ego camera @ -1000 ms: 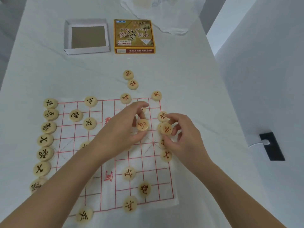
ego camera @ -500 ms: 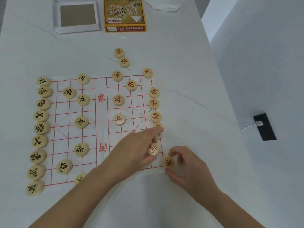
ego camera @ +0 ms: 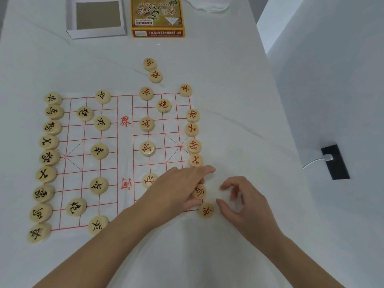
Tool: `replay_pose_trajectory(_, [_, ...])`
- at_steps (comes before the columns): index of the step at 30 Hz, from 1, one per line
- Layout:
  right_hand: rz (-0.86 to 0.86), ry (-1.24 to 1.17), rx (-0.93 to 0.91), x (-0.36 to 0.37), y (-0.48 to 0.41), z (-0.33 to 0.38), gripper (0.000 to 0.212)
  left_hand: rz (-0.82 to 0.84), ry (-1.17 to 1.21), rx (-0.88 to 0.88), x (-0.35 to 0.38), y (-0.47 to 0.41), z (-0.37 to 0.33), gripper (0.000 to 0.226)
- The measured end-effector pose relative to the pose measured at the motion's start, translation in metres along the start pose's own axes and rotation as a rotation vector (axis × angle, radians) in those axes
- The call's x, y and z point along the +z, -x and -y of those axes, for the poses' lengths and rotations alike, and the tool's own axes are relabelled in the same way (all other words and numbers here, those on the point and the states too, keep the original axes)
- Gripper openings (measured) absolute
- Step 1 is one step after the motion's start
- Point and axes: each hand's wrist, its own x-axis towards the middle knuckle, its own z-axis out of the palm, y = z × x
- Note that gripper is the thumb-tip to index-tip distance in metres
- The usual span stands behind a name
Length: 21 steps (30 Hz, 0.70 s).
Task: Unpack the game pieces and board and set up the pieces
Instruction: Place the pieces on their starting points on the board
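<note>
A white paper board (ego camera: 124,154) with a red grid lies flat on the table. Black-lettered round wooden pieces (ego camera: 48,142) line its left edge, and several more stand further in. Red-lettered pieces (ego camera: 193,129) run down the right edge. My left hand (ego camera: 176,190) reaches over the board's near right part and pinches a red horse piece (ego camera: 200,191) between thumb and fingers on the right edge line. A red chariot piece (ego camera: 206,210) lies on the near right corner. My right hand (ego camera: 241,202) hovers just right of it, fingers loosely curled, holding nothing.
Two loose red pieces (ego camera: 152,70) lie on the table beyond the board. An open white box tray (ego camera: 96,19) and the yellow game box lid (ego camera: 156,16) sit at the far end. The table edge runs along the right; a black socket with a white plug (ego camera: 334,161) is beyond it.
My right hand has let go of the red chariot piece on the near right corner and drawn back a little. My left hand has kept hold of the horse piece at the right edge.
</note>
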Motion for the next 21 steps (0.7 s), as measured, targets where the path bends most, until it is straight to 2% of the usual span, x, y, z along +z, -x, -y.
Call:
replay_pose_trajectory(3, [0.015, -0.008, 0.011, 0.001, -0.009, 0.001, 0.023, -0.044, 0.012, 0.011, -0.005, 0.004, 0.002, 0.062])
replay_pose_trajectory(8, [0.050, -0.046, 0.009, 0.002, -0.039, 0.011, 0.021, -0.174, 0.041, -0.055, -0.031, 0.012, 0.024, 0.030])
replay_pose_trajectory(10, [0.067, -0.072, -0.010, 0.002, -0.064, 0.021, 0.020, -0.252, 0.051, -0.102, -0.048, 0.009, 0.039, 0.024])
replay_pose_trajectory(13, [0.048, -0.088, -0.098, 0.002, -0.114, 0.040, 0.018, -0.355, 0.033, -0.177, -0.075, -0.010, 0.063, 0.020])
replay_pose_trajectory(17, [0.011, -0.066, -0.114, 0.004, -0.193, 0.064, 0.022, -0.531, 0.066, -0.274, -0.110, -0.054, 0.098, 0.013])
replay_pose_trajectory(21, [-0.004, 0.045, -0.170, 0.016, -0.262, 0.087, 0.030, -0.605, 0.026, -0.357, -0.142, -0.101, 0.130, 0.026])
